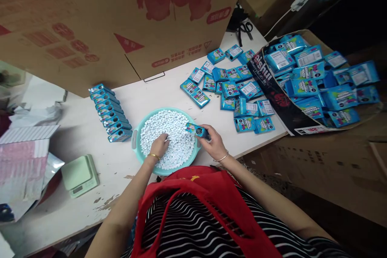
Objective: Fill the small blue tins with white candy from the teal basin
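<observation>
A teal basin (135, 140) full of small white candies (173, 131) stands on the white table right in front of me. My left hand (159, 145) rests in the candies with its fingers curled down into them. My right hand (211, 140) holds a small blue box (196, 130) over the basin's right rim. A row of several blue boxes (110, 113) stands on edge to the left of the basin. Many flat blue boxes (229, 86) lie scattered on the table to the right.
A green scale (80, 174) sits at the left front. Large cardboard sheets (121, 20) lean along the back. At the right an open carton (282, 107) holds more blue boxes (320, 82). Black scissors (244, 28) lie at the far back. Foil bags (27, 165) lie far left.
</observation>
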`<state>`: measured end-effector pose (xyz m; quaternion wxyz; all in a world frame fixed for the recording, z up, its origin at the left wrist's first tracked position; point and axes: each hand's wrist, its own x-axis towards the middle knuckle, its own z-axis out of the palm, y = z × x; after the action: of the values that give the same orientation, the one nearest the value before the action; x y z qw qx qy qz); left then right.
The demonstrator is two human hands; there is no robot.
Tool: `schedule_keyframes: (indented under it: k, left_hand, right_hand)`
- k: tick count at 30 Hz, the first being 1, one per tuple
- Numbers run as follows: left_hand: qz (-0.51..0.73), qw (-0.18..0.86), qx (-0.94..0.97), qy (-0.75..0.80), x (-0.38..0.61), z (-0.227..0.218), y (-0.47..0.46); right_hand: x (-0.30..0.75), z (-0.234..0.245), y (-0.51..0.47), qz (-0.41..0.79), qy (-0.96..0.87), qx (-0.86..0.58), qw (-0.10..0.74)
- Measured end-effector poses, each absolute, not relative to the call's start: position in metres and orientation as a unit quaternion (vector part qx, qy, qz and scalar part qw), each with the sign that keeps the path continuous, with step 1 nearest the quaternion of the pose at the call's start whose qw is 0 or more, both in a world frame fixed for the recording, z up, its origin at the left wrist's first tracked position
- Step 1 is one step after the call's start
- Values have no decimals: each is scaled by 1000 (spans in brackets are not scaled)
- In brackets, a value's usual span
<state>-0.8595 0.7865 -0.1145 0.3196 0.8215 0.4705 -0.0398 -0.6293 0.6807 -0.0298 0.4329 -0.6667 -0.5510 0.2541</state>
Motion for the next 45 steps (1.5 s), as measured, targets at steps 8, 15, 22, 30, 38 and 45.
schedule_keyframes:
  k: [8, 15, 22, 30, 38, 45]
  left_hand:
    - [40, 390, 824, 409, -890, -53, 792]
    - [20, 351, 877, 328, -896, 37, 800]
    - [-177, 173, 920, 302, -864, 95, 797]
    - [-204, 79, 923, 317, -843, 130, 780]
    - [-184, 206, 858, 434, -915, 12, 807]
    - [-109, 301, 844, 430, -872, -97, 782]
  right_hand:
    - [-628, -30, 682, 223, -568, -669, 425]
    - [-645, -31, 692, 192, -658, -622, 380]
    - [-666, -31, 699, 184, -701, -580, 373]
    - [-668, -34, 699, 201, -697, -573, 382]
    - [-649, -33, 695, 216, -644, -616, 399]
    - [-633, -27, 688, 218, -606, -650, 405]
